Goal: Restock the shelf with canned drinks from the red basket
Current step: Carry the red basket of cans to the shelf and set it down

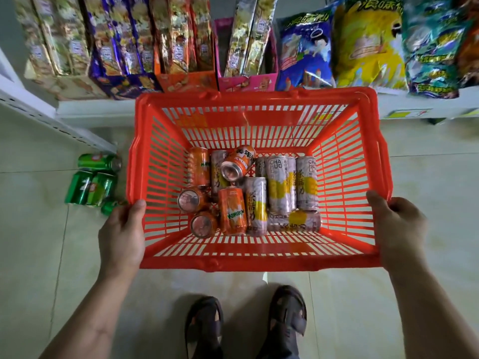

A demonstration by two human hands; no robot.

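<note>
The red basket (259, 263) is held in front of me above the tiled floor. My left hand (121, 237) grips its left rim, thumb over the edge. My right hand (399, 229) grips the right rim near the front corner. Inside lie several orange soda cans (232, 215) on the left and several tall white-and-yellow tea cans (281, 183) on the right, all on their sides or tilted. The white shelf (96, 110) runs just beyond the basket's far edge.
Several green soda cans (90, 187) lie on the floor left of the basket, beside a white shelf base (51, 120). Boxed snack sticks (166, 37) and snack bags (368, 42) fill the shelf ahead. My two sandalled feet (246, 325) stand below the basket.
</note>
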